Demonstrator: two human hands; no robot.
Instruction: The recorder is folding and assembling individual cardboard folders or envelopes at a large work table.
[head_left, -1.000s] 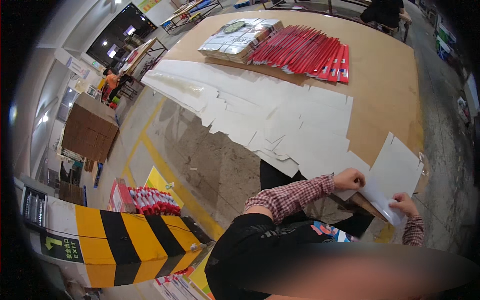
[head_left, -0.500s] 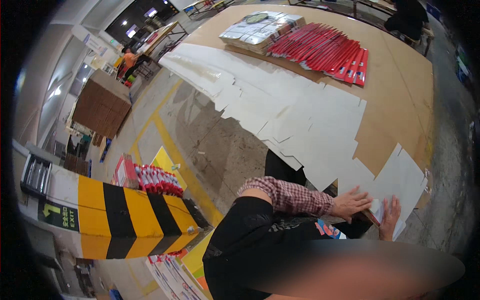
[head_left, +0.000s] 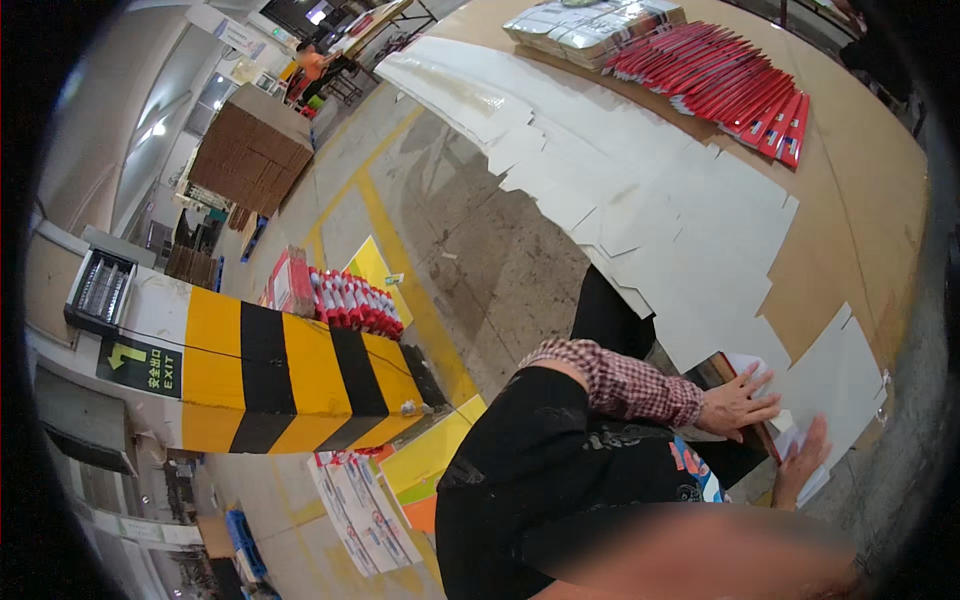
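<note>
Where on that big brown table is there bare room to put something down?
Bare brown tabletop lies right of the overlapping white die-cut card sheets, below the fanned red packets. It is crowded along the table's near edge, where both hands press on a white sheet.

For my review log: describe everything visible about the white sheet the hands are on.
The white sheet is a flat, die-cut piece that looks like thin card, with notched edges. It lies at the near edge of the brown table, apart from the long row of white sheets. The left hand presses flat beside it; the right hand touches its near edge.
</note>
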